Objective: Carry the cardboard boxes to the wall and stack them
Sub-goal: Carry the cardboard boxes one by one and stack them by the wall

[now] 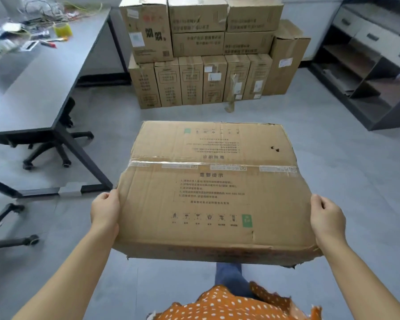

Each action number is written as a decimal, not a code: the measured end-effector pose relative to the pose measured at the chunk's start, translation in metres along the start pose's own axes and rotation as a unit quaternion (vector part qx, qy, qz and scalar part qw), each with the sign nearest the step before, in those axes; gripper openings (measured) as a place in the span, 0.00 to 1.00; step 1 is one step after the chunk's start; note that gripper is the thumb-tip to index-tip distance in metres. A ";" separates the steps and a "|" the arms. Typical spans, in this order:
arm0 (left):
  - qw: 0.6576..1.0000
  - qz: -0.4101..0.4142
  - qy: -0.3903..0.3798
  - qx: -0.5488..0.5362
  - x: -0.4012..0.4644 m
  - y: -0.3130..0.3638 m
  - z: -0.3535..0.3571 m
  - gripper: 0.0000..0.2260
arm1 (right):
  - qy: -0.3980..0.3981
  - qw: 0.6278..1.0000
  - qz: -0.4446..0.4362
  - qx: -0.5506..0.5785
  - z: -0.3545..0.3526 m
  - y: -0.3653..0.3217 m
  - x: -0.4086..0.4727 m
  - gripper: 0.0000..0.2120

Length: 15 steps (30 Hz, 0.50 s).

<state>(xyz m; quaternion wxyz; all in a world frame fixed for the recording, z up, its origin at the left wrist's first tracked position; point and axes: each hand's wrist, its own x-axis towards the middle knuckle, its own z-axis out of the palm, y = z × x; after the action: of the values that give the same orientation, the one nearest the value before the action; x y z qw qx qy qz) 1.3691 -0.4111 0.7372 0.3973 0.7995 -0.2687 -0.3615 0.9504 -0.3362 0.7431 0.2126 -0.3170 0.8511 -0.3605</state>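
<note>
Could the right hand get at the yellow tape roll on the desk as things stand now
Probably not. The right hand grips the carried box, and the yellow tape roll sits far off on the desk, beyond the left hand.

Orange white-dotted top (229, 303), blue trousers (229, 277), bare forearms.

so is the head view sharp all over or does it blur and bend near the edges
Head view: the carried box between the left hand and right hand is sharp, its near print legible; the stacked boxes at the wall are softer; the desk clutter and the shelf unit smear at the edges, and wide-angle distortion bows the desk edge and splays the forearms; lighting is flat, with no harsh glare.
</note>
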 end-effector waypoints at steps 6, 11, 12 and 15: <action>0.999 -0.014 0.027 -0.035 0.086 0.066 0.085 0.12 | -0.025 0.999 -0.020 -0.003 0.067 -0.072 0.133 0.17; 0.997 -0.023 0.053 -0.047 0.150 0.128 0.143 0.13 | -0.044 0.997 -0.059 -0.026 0.112 -0.144 0.241 0.18; 0.997 -0.028 0.055 -0.045 0.162 0.139 0.152 0.11 | -0.045 0.996 -0.066 -0.034 0.120 -0.159 0.258 0.18; 0.996 -0.029 0.066 -0.050 0.199 0.174 0.179 0.09 | -0.055 0.995 -0.077 -0.038 0.147 -0.202 0.310 0.18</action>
<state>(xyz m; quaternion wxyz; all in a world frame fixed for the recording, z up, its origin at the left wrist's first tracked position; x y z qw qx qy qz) 1.3215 -0.7266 0.7331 0.4430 0.8083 -0.2001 -0.3321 0.8959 -0.7303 0.7577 0.2186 -0.4084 0.8242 -0.3256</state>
